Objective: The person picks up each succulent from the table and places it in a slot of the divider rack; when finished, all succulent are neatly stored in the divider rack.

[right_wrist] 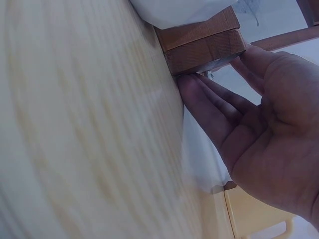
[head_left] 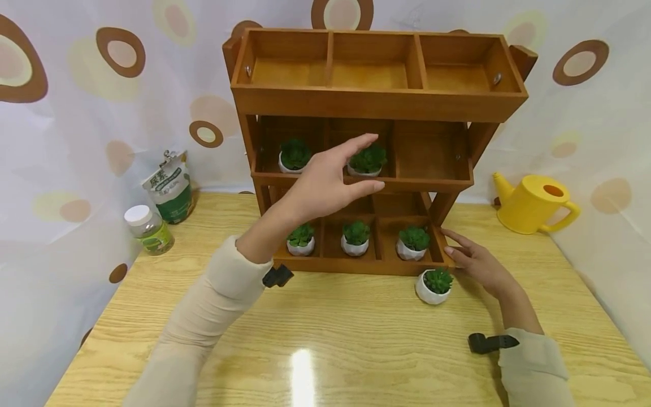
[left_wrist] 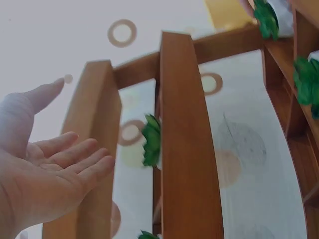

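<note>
A brown wooden tiered plant stand (head_left: 378,103) has compartments holding small potted succulents. In the head view my left hand (head_left: 330,183) is raised in front of its middle tier, thumb and fingers spread, holding nothing. It partly hides two potted succulents, one of them (head_left: 367,160) in the middle compartment. My right hand (head_left: 478,263) grips the stand's lower right end; the right wrist view shows the thumb at the top edge of the wood (right_wrist: 207,50) and the fingers against its outer side. A potted succulent (head_left: 434,286) in a white pot sits on the table beside that hand.
A yellow watering can (head_left: 534,204) stands at the right. On the left are a white-capped jar (head_left: 149,229) and a clipped green-and-white bag (head_left: 172,189). The bottom tier bears several potted succulents, one (head_left: 413,243) at its right. Patterned cloth (head_left: 76,141) lines the back.
</note>
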`<state>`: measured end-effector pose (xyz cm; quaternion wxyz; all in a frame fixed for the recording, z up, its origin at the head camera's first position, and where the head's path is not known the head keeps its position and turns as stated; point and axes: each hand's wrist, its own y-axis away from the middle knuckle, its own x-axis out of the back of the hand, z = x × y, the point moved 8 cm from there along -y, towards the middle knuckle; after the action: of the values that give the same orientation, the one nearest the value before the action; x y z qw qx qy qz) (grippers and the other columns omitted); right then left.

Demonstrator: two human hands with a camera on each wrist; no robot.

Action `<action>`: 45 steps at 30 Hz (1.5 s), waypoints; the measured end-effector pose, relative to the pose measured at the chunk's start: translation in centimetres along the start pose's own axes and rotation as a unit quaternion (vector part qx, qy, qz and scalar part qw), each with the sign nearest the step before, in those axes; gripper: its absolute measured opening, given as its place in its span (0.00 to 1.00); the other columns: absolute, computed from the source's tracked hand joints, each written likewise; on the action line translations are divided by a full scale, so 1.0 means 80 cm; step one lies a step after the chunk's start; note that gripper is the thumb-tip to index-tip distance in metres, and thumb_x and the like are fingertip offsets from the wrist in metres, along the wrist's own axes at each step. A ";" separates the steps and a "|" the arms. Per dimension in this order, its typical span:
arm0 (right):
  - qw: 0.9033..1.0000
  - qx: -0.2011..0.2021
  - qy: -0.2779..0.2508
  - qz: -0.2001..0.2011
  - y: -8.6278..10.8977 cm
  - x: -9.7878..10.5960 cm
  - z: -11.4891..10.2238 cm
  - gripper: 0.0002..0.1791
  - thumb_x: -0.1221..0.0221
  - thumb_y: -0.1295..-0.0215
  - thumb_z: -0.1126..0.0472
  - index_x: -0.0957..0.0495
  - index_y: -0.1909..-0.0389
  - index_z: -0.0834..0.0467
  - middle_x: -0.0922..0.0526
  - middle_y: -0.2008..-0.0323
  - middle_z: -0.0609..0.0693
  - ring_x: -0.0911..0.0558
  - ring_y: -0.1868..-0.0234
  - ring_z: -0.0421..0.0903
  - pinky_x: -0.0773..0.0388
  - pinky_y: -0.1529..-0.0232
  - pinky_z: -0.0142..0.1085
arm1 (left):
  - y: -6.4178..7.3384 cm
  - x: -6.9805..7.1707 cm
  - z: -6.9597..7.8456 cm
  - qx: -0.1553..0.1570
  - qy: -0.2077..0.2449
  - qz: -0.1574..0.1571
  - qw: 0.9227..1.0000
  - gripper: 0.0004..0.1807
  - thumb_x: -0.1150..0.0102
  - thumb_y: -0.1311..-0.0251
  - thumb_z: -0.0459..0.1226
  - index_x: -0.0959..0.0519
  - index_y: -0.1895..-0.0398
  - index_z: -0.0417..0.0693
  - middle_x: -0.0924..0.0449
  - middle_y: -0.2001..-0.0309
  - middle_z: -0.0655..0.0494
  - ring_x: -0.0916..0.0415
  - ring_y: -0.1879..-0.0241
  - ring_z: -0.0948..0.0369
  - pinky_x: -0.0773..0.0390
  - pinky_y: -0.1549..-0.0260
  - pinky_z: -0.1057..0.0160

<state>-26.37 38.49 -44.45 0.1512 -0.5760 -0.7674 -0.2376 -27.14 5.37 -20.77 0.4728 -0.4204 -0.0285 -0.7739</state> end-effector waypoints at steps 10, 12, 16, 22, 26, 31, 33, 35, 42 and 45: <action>1.000 0.000 -0.003 0.001 0.003 -0.002 0.002 0.37 0.55 0.20 0.42 0.55 0.17 0.46 0.47 0.22 0.68 0.35 0.28 0.68 0.22 0.39 0.53 | 0.028 -0.032 0.006 -0.004 0.067 -0.040 0.997 0.43 0.32 0.37 0.53 0.39 0.21 0.61 0.34 0.25 0.62 0.34 0.27 0.63 0.32 0.29 0.59; 1.000 0.001 -0.005 0.001 0.003 -0.002 0.002 0.37 0.55 0.20 0.42 0.55 0.17 0.46 0.48 0.21 0.67 0.35 0.27 0.68 0.22 0.39 0.54 | 0.032 -0.040 0.003 0.002 0.078 -0.048 0.996 0.43 0.32 0.38 0.53 0.39 0.21 0.62 0.35 0.24 0.63 0.35 0.26 0.63 0.32 0.29 0.60; 1.000 -0.001 -0.006 -0.002 0.002 -0.002 0.000 0.37 0.54 0.20 0.42 0.55 0.17 0.45 0.51 0.20 0.66 0.36 0.27 0.70 0.24 0.38 0.57 | 0.038 -0.058 -0.003 0.011 0.097 -0.065 0.993 0.42 0.32 0.38 0.53 0.38 0.22 0.63 0.36 0.24 0.66 0.34 0.27 0.64 0.31 0.30 0.62; 1.000 -0.005 -0.004 -0.001 0.003 -0.002 0.001 0.37 0.54 0.20 0.42 0.55 0.17 0.45 0.50 0.21 0.67 0.35 0.27 0.70 0.24 0.38 0.56 | 0.046 -0.089 -0.013 0.023 0.108 -0.096 0.989 0.41 0.33 0.36 0.53 0.38 0.22 0.64 0.36 0.25 0.67 0.34 0.27 0.64 0.30 0.31 0.63; 1.000 -0.003 -0.004 0.002 0.003 -0.001 0.001 0.37 0.55 0.20 0.43 0.55 0.17 0.46 0.48 0.21 0.68 0.34 0.28 0.70 0.21 0.40 0.53 | 0.051 -0.113 -0.020 0.033 0.120 -0.118 0.985 0.41 0.33 0.37 0.53 0.38 0.22 0.63 0.34 0.25 0.64 0.33 0.28 0.63 0.30 0.31 0.63; 1.000 -0.001 -0.004 0.004 0.003 0.000 0.000 0.37 0.54 0.20 0.42 0.55 0.17 0.46 0.46 0.22 0.68 0.34 0.28 0.69 0.21 0.40 0.52 | 0.056 -0.145 -0.032 0.045 0.125 -0.142 0.981 0.42 0.32 0.38 0.54 0.38 0.22 0.62 0.32 0.26 0.61 0.30 0.29 0.62 0.27 0.34 0.63; 1.000 -0.002 -0.005 0.002 0.003 -0.001 -0.001 0.37 0.54 0.20 0.42 0.55 0.17 0.45 0.46 0.22 0.68 0.35 0.27 0.69 0.22 0.39 0.53 | 0.057 -0.156 -0.036 0.049 0.123 -0.149 0.980 0.42 0.32 0.38 0.54 0.37 0.22 0.62 0.32 0.26 0.61 0.30 0.29 0.61 0.26 0.35 0.64; 1.000 -0.002 -0.006 0.001 0.003 -0.001 -0.003 0.37 0.54 0.21 0.42 0.54 0.17 0.45 0.48 0.21 0.67 0.36 0.27 0.69 0.23 0.39 0.55 | 0.058 -0.167 -0.040 0.057 0.127 -0.157 0.978 0.41 0.33 0.38 0.54 0.37 0.22 0.61 0.31 0.26 0.60 0.30 0.30 0.61 0.25 0.36 0.64; 1.000 -0.003 -0.004 0.000 0.002 -0.001 -0.004 0.37 0.54 0.21 0.42 0.55 0.17 0.45 0.50 0.21 0.67 0.36 0.26 0.70 0.25 0.38 0.57 | 0.062 -0.208 -0.061 0.106 0.142 -0.195 0.965 0.41 0.34 0.37 0.54 0.37 0.22 0.59 0.31 0.26 0.58 0.27 0.31 0.60 0.24 0.37 0.60; 1.000 -0.005 -0.002 0.000 0.001 -0.001 -0.004 0.38 0.54 0.21 0.42 0.55 0.17 0.45 0.51 0.20 0.67 0.37 0.26 0.70 0.25 0.38 0.57 | 0.064 -0.229 -0.070 0.108 0.131 -0.218 0.961 0.41 0.35 0.36 0.55 0.37 0.22 0.58 0.31 0.27 0.57 0.27 0.31 0.59 0.24 0.37 0.61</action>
<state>-26.26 38.26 -44.18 0.1473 -0.5770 -0.7665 -0.2403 -23.17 13.02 -38.59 0.3347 -0.2449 -0.1408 -0.8990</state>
